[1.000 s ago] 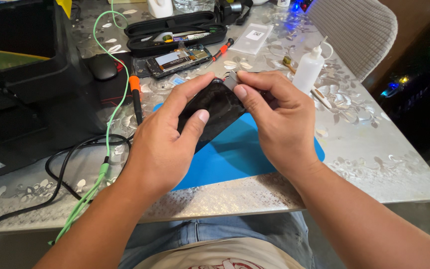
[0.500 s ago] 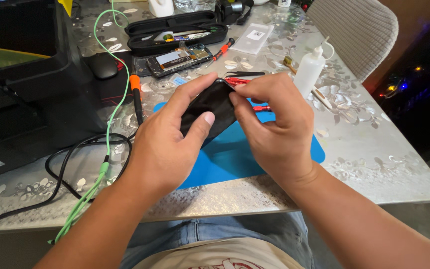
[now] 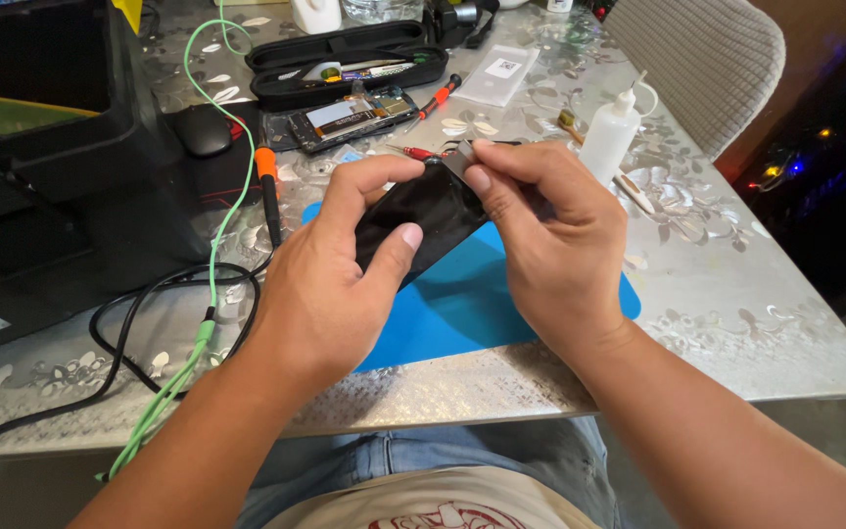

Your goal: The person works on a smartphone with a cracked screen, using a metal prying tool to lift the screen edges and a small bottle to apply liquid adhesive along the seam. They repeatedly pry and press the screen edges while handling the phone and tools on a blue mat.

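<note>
A black phone screen panel (image 3: 425,217) is held tilted above a blue work mat (image 3: 462,299). My left hand (image 3: 330,279) grips its lower left side, thumb across the glass. My right hand (image 3: 545,250) pinches the panel's upper right corner between thumb and fingers, with a small pale tab at the fingertips. Behind the hands lies an opened phone body (image 3: 350,118) with its boards showing. Red-handled tweezers (image 3: 413,152) rest just past the panel.
A black tool case (image 3: 345,44) and a small white squeeze bottle (image 3: 607,137) stand on the patterned table (image 3: 736,284). An orange-collared iron (image 3: 268,191), a green cable (image 3: 210,255) and black cables lie left. A black box (image 3: 41,147) fills the far left.
The panel has been turned and lifted slightly. My right hand shifted from covering its right edge to pinching the upper right corner.
</note>
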